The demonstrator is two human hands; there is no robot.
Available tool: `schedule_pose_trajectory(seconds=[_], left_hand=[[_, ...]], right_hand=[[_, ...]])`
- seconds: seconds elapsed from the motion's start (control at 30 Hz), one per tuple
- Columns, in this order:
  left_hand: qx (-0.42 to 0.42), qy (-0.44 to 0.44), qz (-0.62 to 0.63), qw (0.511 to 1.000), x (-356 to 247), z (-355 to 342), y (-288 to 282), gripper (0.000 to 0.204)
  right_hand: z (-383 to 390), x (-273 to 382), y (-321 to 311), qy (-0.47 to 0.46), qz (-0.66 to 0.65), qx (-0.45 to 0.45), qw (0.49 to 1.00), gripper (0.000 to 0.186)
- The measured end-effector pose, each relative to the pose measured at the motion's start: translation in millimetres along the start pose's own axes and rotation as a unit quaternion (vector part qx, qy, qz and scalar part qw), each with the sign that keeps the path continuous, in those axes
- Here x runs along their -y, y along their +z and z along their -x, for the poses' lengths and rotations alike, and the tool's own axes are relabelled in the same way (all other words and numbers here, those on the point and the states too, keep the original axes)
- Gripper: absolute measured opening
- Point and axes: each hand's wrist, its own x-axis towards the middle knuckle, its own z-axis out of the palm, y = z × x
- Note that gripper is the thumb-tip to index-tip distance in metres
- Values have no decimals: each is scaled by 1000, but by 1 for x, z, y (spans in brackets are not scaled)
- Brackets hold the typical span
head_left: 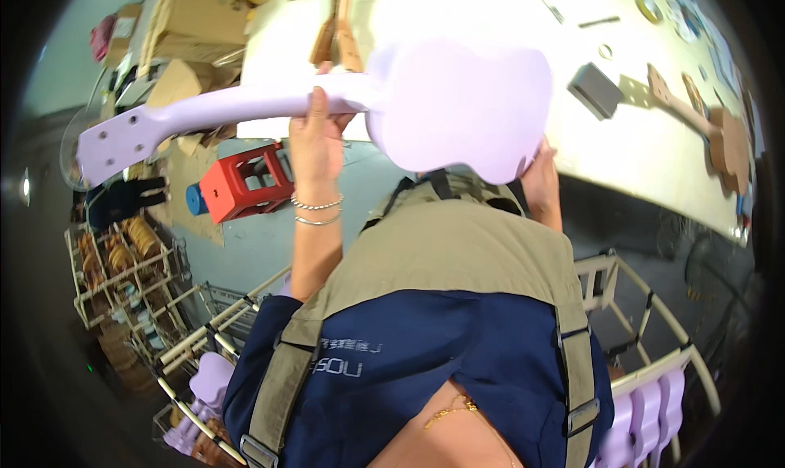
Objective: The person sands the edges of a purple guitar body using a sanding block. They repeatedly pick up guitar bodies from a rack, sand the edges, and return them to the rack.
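Note:
I hold a lilac ukulele (458, 108) without strings up in front of me, its back toward the camera and its headstock (114, 145) pointing left. My left hand (315, 137), with two thin bracelets on the wrist, is wrapped around the neck close to the body. My right hand (540, 177) grips the body's lower right edge and is mostly hidden behind it. Below the ukulele are my olive apron and dark blue shirt.
A white workbench (491, 10) lies beyond, with a grey block (595, 90), wooden necks (339, 34) and an unpainted wooden ukulele (724, 137) on it. A red stool (245, 182) stands on the floor. Wire racks hold lilac ukuleles (646, 415) and brown parts (123, 259).

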Motion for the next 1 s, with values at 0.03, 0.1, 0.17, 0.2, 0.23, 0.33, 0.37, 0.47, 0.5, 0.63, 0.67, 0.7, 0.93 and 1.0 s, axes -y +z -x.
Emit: schedule_pose_trajectory(seconds=[0.03, 0.1, 0.17, 0.2, 0.23, 0.33, 0.37, 0.47, 0.5, 0.63, 0.67, 0.7, 0.93, 1.0], left_hand=[[-11, 7, 15, 1000, 4, 0, -5, 44], [-23, 19, 55, 998, 16, -5, -11, 41], [102, 65, 82, 989, 7, 1, 7, 39], [134, 70, 84, 985, 8, 2, 9, 40], [164, 74, 83, 980, 6, 2, 9, 40], [190, 38, 45, 980, 11, 5, 13, 43], [193, 27, 56, 979, 13, 6, 15, 41], [208, 20, 68, 976, 15, 8, 29, 38], [207, 22, 57, 976, 14, 8, 32, 37], [124, 59, 16, 990, 3, 14, 47, 58], [129, 59, -27, 990, -1, 15, 49, 65], [123, 63, -32, 990, -3, 15, 49, 65], [132, 62, -67, 987, -7, 15, 44, 73], [142, 58, -62, 986, -5, 15, 43, 73]], right_hand=[[3, 5, -1, -31, -14, 52, 998, 59], [5, 7, -17, 63, 26, -55, 996, 63], [1, -5, -48, 56, 113, -37, 991, 64], [1, -8, -57, 62, 90, -26, 994, 65], [0, -10, -64, 70, 66, -13, 995, 66], [-2, -28, -98, 13, 103, -13, 994, 49], [-2, -30, -99, -42, 133, 6, 990, 36], [-4, -31, -116, -33, 104, -9, 994, 33], [-6, -29, -114, -31, 104, -8, 994, 34], [-15, -24, -112, -33, 110, -3, 993, 38], [-18, -23, -112, -34, 112, 0, 993, 39], [-18, -21, -112, -33, 112, 3, 993, 39], [-20, -19, -108, -16, 99, 16, 995, 47], [-19, -17, -105, -6, 92, 18, 996, 49]])
